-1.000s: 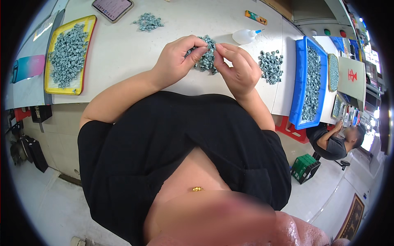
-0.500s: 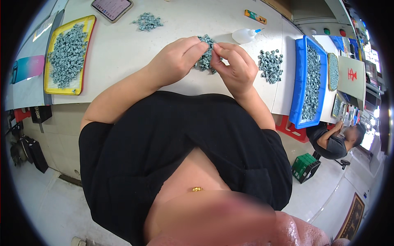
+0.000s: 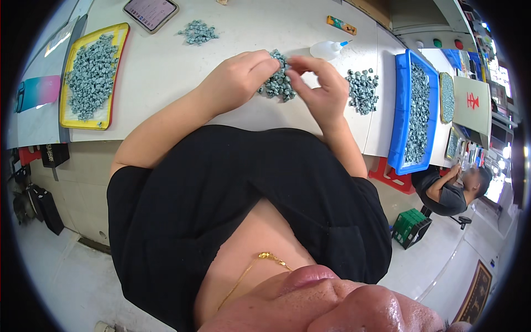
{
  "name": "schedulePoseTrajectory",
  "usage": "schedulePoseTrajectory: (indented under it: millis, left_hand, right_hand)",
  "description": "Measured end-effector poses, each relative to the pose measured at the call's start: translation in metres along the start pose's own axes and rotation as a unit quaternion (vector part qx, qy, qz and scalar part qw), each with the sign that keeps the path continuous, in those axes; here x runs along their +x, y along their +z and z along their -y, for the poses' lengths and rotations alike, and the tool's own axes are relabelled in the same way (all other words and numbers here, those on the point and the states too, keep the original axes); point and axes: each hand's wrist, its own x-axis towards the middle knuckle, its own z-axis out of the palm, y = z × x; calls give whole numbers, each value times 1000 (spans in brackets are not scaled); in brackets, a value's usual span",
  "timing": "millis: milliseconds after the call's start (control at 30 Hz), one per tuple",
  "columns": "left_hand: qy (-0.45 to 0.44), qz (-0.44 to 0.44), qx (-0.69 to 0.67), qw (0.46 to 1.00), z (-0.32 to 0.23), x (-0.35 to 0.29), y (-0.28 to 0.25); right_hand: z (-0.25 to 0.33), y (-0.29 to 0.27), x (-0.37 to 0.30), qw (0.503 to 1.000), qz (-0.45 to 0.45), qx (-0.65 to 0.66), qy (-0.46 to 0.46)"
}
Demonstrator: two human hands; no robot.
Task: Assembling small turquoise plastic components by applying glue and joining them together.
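Pieces (image 3: 280, 88) could scatter if my parted right grip (image 3: 322, 88) brushes them; what my left grip (image 3: 235, 79) holds, I cannot tell.

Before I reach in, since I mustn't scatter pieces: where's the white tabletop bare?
Broad patch: between the yellow tray and left hand. Another lies between the far pile and squeeze bottle. Crowded: the central pile between left hand and right hand, plus the right pile near the blue bin.

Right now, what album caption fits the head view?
Left hand and right hand at a grey-green pile, between yellow tray and blue bin.
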Motion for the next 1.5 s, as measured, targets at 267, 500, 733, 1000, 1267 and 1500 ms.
schedulePoseTrajectory:
  millis: [267, 500, 733, 1000, 1267, 1500]
  left_hand:
    - [-318, 66, -329, 887, 16, -6, 10]
    - [-469, 49, -616, 631, 13, 2, -4]
    - [-468, 62, -674, 568, 10, 0, -1]
    - [-506, 29, -674, 538, 7, -2, 3]
    - [-495, 13, -701, 514, 7, 1, 1]
    - [-481, 2, -727, 491, 14, -6, 4]
  right_hand:
    - [-39, -47, 10, 980, -168, -44, 96]
    - [-66, -39, 8, 954, 55, -119, 271]
    - [-54, -18, 1, 957, 28, 61, 282]
    - [-31, -5, -1, 941, 62, 248, 220]
    - [-26, -6, -1, 940, 40, 260, 215]
    - [-21, -3, -2, 932, 32, 285, 223]
